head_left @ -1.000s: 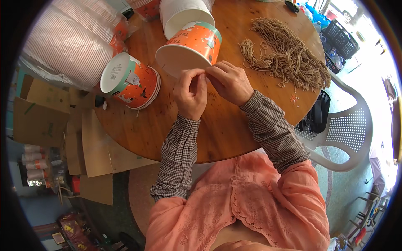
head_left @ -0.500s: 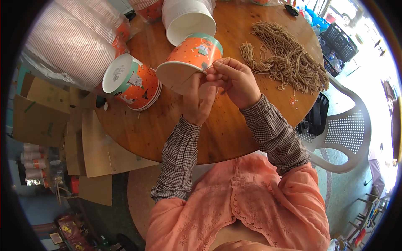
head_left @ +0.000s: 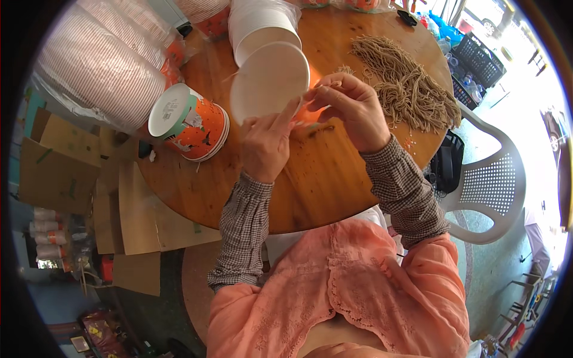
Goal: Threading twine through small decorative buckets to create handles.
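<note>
A paper bucket point(head_left: 268, 83), orange outside and white inside, is tilted with its open mouth toward me. My left hand point(head_left: 265, 146) has its fingers closed at the near rim, index finger reaching along it. My right hand point(head_left: 355, 110) is beside the bucket's right side, thumb and fingers pinched together; whatever is between them is too small to make out. To the left, a short stack of orange printed buckets point(head_left: 203, 134) stands upside down. A heap of tan cords point(head_left: 412, 89) lies right of my right hand.
Behind the bucket lies a stack of white-lined buckets point(head_left: 265, 27). Long plastic-wrapped bucket stacks point(head_left: 107, 65) fill the far left. Cardboard boxes point(head_left: 140, 209) stand left of the round wooden table point(head_left: 322, 191). A grey plastic chair point(head_left: 486, 185) is at right.
The bucket has turned so its open mouth faces me and its printed side is mostly hidden. My left hand has shifted left and down; my right hand has moved slightly right.
</note>
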A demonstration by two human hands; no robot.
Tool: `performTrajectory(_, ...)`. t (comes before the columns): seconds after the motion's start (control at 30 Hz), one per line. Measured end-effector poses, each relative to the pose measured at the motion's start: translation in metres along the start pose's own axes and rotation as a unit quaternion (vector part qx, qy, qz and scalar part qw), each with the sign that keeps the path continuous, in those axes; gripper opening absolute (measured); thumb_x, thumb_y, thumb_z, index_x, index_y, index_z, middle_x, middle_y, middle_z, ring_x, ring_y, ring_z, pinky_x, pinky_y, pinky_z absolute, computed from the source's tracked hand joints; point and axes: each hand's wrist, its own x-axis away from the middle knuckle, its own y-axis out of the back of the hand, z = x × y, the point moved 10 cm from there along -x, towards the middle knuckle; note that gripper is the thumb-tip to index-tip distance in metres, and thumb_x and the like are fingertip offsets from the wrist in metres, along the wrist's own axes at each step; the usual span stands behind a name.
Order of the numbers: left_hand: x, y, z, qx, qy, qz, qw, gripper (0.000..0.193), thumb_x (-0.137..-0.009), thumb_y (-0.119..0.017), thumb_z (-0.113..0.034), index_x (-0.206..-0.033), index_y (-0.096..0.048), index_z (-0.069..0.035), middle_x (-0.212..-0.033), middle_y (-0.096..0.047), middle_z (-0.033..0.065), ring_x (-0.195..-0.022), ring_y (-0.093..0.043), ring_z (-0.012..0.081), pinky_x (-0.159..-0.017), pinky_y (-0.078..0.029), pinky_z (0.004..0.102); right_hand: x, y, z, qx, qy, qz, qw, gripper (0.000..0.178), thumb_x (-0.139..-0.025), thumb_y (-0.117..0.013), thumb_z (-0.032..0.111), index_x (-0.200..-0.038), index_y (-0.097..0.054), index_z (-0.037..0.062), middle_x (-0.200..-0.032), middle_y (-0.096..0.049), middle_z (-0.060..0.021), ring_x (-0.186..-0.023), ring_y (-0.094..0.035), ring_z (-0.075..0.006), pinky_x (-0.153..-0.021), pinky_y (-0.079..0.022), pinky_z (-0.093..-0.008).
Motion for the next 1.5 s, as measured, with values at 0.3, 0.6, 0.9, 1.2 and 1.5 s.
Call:
performTrajectory(0.3, -0.012, 0.028, -0.020, 0.024, -0.045, 0.063, 0.997, 0.026, -0.084, -0.063, -0.008, -0.109, -0.069, -0.013, -0.088, -0.066, 0.0014, -0.085, -0.062, 0.0183, -0.092, -0.038, 0.0375, 0.003, -0.024, 0.008, 0.138, -0.014, 0.057, 0.989, 0.011, -0.091, -0.061, 0.007, -0.099, -0.061, -0.0005, -0.085, -0.065, -0.0015, -0.073, -0.061, -0.0059, -0.064, -0.050, -0.0199)
performTrajectory(0.6, -0.018, 0.014, 0.005, 0.246, 0.157, 0.020, 0.956, 0.014, -0.082, -0.071, -0.007, -0.094, -0.070, 0.000, -0.087, -0.068, 0.0117, -0.077, -0.066, 0.0225, -0.069, -0.050, 0.0305, 0.006, -0.039, 0.014, 0.229, 0.146, 0.082, 0.959, 0.010, -0.085, -0.066, 0.005, -0.094, -0.067, 0.0012, -0.081, -0.065, -0.0042, -0.075, -0.061, -0.0083, -0.069, -0.051, -0.0254)
performTrajectory(0.9, -0.019, -0.001, 0.001, 0.238, 0.192, 0.035, 0.951, 0.015, -0.084, -0.069, -0.010, -0.096, -0.071, -0.001, -0.090, -0.071, 0.0136, -0.083, -0.070, 0.0220, -0.073, -0.052, 0.0279, 0.015, -0.007, 0.022, 0.289, 0.077, 0.003, 0.954, 0.013, -0.088, -0.066, 0.005, -0.100, -0.066, -0.0005, -0.089, -0.068, -0.0043, -0.080, -0.064, -0.0088, -0.070, -0.053, -0.0229)
performTrajectory(1.2, -0.013, -0.013, -0.002, 0.396, 0.216, 0.150, 0.880, 0.012, -0.088, -0.066, -0.013, -0.088, -0.065, -0.001, -0.077, -0.065, 0.0044, -0.076, -0.061, 0.0130, -0.074, -0.048, 0.0272, 0.037, -0.011, 0.048, 0.452, 0.285, 0.052, 0.843, 0.009, -0.084, -0.067, 0.006, -0.092, -0.063, 0.0021, -0.088, -0.069, -0.0084, -0.093, -0.065, -0.0282, -0.090, -0.047, -0.0393)
performTrajectory(1.5, -0.017, 0.016, 0.003, 0.220, 0.125, 0.117, 0.960, 0.018, -0.088, -0.068, -0.019, -0.084, -0.064, -0.002, -0.075, -0.064, 0.0057, -0.071, -0.059, 0.0144, -0.072, -0.046, 0.0281, 0.060, -0.023, 0.033, 0.239, 0.105, -0.016, 0.965, 0.005, -0.091, -0.061, -0.001, -0.094, -0.063, -0.0041, -0.082, -0.069, -0.0079, -0.069, -0.070, -0.0119, -0.058, -0.054, -0.0222)
